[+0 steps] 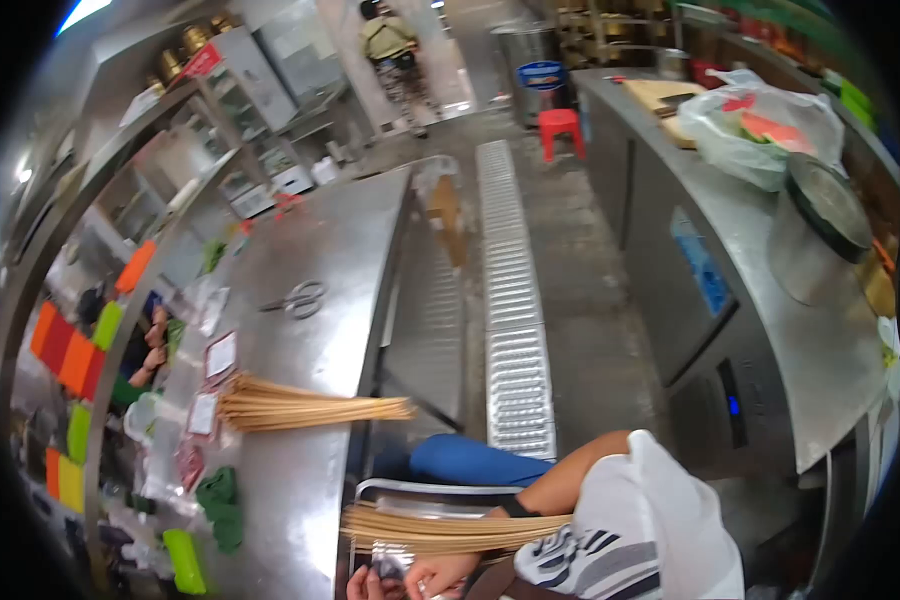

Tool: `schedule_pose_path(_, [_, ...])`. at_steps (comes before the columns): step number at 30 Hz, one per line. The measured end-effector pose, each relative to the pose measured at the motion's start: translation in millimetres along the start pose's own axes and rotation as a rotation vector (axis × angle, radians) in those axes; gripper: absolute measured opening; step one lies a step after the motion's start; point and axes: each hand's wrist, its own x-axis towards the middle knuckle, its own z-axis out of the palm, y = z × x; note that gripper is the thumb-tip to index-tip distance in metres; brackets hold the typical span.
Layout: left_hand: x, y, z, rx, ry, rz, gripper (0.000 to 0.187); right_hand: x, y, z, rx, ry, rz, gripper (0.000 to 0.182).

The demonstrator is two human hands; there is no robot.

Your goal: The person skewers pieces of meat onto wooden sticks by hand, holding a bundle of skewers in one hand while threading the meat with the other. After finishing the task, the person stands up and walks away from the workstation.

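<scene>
Two bare hands, bottom edge, partly cut off. Left hand (366, 584): fingers curled beside a small dark, shiny item, too blurred to name; cannot tell if clamped on it. Right hand (442, 572): just beside the left, fingers bent inward; cannot tell if pressed together or gripping. Near stick bundle (440, 530): thin, pale wood, lying crosswise in front of right wrist, just above both hands. Dark wristband (518, 507) beside it, then white sleeve (620, 515) with dark and grey stripes. Metal rim (440, 488) just beyond bundle; blue trouser leg (475, 461) past that.

Left side: steel table (320, 235). On it, second stick bundle (305, 405), apart from the first, one end jutting past table edge. Green cloth (220, 508) and red-edged packs with white labels (220, 355) along far side; scissors (296, 300) lying farther up. Beyond packs, co-worker's hands (155, 345), small, finger state unclear.

Right side: steel counter (795, 365) with lidded metal pot (820, 235), then clear plastic bag (705, 130) with red and green contents, then cutting board (660, 95). Between table and counter, floor grate (515, 300). Farther off: red stool (560, 128), big metal drum (525, 48) with blue label. Farthest, at aisle end: person in camouflage trousers (398, 85).
</scene>
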Motion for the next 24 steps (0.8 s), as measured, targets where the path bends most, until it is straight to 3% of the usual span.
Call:
schedule_pose_path(1, [0, 4, -4, 0.036, 0.027, 0.032, 0.031, -4, -4, 0, 0.035, -0.010, 0.068, 0.019])
schedule_pose_path(2, [6, -2, -11, 0.169, -0.024, 0.215, 0.032, -2, -2, 1, 0.048, -0.018, 0.106, 0.020])
schedule_pose_path(3, [2, 10, -5, 0.040, 0.000, 0.078, 0.034, 0, 10, -1, 0.099, -0.071, 0.118, 0.021])
schedule_pose_path(4, [9, 5, -5, 0.041, -0.028, 0.159, 0.026, 0, 22, 1, 0.125, -0.053, 0.175, 0.024])
schedule_pose_path(5, [8, 7, 3, -0.066, -0.073, 0.110, 0.035, -2, 21, 3, 0.140, -0.023, 0.197, 0.023])
schedule_pose_path(7, [9, 11, 20, -0.311, -0.204, 0.128, 0.033, -4, 7, -4, 0.065, -0.052, 0.264, 0.025])
schedule_pose_path(9, [19, 4, 25, -0.399, -0.206, 0.087, 0.026, -5, 7, -4, 0.063, -0.033, 0.329, 0.025])
schedule_pose_path(13, [25, 0, 34, -0.463, -0.174, 0.026, 0.012, -6, -9, -6, 0.097, 0.002, 0.450, 0.024])
schedule_pose_path(24, [25, -6, 31, -0.617, -0.184, 0.015, 0.009, -1, -10, -6, 0.152, -0.011, 0.535, 0.022])
